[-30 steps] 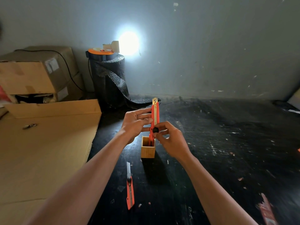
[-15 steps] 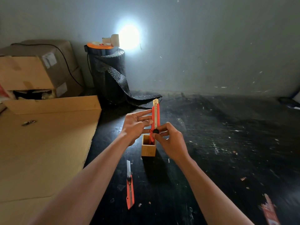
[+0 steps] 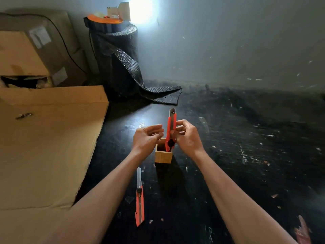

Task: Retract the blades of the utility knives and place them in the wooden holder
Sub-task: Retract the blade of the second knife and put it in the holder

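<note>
A small square wooden holder [image 3: 163, 156] stands on the black table. An orange utility knife [image 3: 171, 126] stands upright with its lower end inside the holder, its blade drawn in. My right hand [image 3: 187, 137] pinches this knife at its right side near the black slider. My left hand [image 3: 146, 139] hovers just left of the knife with curled fingers that hold nothing. A second orange utility knife [image 3: 140, 202] lies flat on the table nearer to me, its blade extended toward the holder.
Flat cardboard sheets [image 3: 45, 141] cover the left side. Cardboard boxes [image 3: 31, 50] are stacked at the back left. A roll of black mesh [image 3: 117, 57] stands against the wall with a loose end on the table. Scraps litter the black table [image 3: 246, 155].
My left hand has let go of the upright knife and drawn a little to the left. The knife has sunk lower into the holder. The camera has tilted down.
</note>
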Motion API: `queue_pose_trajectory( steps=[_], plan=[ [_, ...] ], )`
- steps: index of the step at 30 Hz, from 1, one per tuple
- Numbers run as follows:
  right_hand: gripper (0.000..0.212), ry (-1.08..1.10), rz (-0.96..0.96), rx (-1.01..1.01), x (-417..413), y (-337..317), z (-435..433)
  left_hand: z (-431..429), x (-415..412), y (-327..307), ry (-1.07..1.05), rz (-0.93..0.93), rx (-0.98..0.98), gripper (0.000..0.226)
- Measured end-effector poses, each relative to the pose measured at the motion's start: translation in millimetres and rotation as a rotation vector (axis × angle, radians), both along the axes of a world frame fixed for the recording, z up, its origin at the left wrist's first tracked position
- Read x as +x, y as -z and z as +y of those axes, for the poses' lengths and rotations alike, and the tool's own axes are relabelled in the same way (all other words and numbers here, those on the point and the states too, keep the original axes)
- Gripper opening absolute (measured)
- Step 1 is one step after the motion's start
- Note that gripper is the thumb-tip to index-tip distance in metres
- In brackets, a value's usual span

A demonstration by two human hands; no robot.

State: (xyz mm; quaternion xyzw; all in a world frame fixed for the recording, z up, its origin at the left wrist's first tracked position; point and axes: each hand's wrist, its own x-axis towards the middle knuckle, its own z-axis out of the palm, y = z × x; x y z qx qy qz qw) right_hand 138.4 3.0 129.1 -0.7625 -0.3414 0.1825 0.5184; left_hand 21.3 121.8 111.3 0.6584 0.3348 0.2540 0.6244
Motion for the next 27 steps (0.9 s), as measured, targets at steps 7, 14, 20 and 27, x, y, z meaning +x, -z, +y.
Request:
queue_pose_trajectory(
  steps=[7, 14, 20, 27],
  plan=[
    [0.020, 0.002, -0.034, -0.118, 23, 43, 34, 14, 6, 58, 0.026, 0.338, 0.222, 0.065],
    [0.009, -0.020, -0.057, -0.231, 41, 82, 62, 14, 21, 93, 0.037, 0.445, 0.177, 0.075],
    [0.006, 0.021, -0.136, -0.292, 37, 101, 74, 10, 24, 111, -0.007, 0.399, 0.134, 0.061],
    [0.014, 0.061, -0.143, -0.341, 31, 107, 76, 12, 23, 116, -0.022, 0.348, 0.119, 0.059]
  ],
)
